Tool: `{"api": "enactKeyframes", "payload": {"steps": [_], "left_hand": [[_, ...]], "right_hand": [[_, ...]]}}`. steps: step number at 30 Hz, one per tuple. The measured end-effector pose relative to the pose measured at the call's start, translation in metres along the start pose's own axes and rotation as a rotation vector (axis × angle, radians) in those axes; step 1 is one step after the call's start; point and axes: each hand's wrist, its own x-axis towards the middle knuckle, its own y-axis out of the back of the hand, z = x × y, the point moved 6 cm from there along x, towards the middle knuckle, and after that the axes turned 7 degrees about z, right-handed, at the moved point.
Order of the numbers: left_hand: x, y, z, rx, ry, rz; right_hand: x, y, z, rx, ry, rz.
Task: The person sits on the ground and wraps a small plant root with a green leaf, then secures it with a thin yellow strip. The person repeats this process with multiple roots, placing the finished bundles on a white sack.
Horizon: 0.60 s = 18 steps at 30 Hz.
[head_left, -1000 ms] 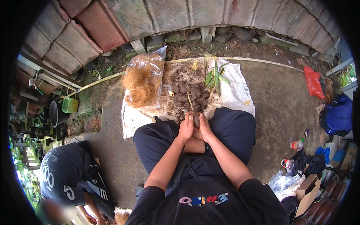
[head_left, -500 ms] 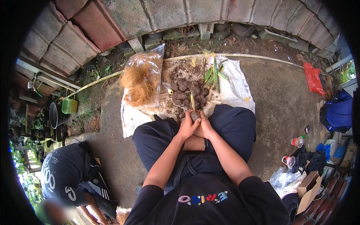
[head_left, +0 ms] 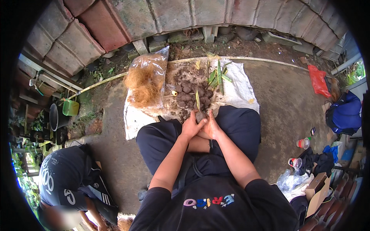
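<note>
Between my hands, above my crossed legs, is a rounded ball of dark soil (head_left: 200,116) with a yellow-edged green leaf cutting (head_left: 197,99) standing upright out of it. My left hand (head_left: 190,126) wraps the ball from the left, thumb across its near side. From the right, my right hand (head_left: 210,126) cups it with fingers pointing away from me; its palm side is partly hidden. Just beyond lies a heap of dark soil lumps (head_left: 189,92) on a white sack (head_left: 239,86). Several long green leaf pieces (head_left: 220,77) rest at the sack's far right.
Brown fibre (head_left: 144,86) in a clear plastic bag covers the sack's left side, with a small yellow roll (head_left: 174,93) beside it. Another person (head_left: 65,181) bends over at lower left. Plastic cups (head_left: 303,143), clothes and an opened cardboard box (head_left: 318,188) lie to the right.
My right hand's fingers have loosened and shifted slightly right along the soil ball. The left hand keeps its hold, and the leaf still stands upright.
</note>
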Motion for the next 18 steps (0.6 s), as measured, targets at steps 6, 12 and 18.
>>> {"api": "enactKeyframes", "payload": {"steps": [6,12,18], "left_hand": [[-0.007,-0.001,-0.001,0.005,-0.045,0.023],[-0.012,0.004,0.003,-0.114,-0.046,0.059],[-0.011,0.006,0.006,-0.102,-0.099,0.072]], "right_hand": [[-0.012,-0.01,-0.002,0.102,-0.002,-0.013],[-0.012,-0.011,-0.001,0.113,0.003,-0.028],[0.0,0.0,0.009,0.094,-0.091,-0.01]]}}
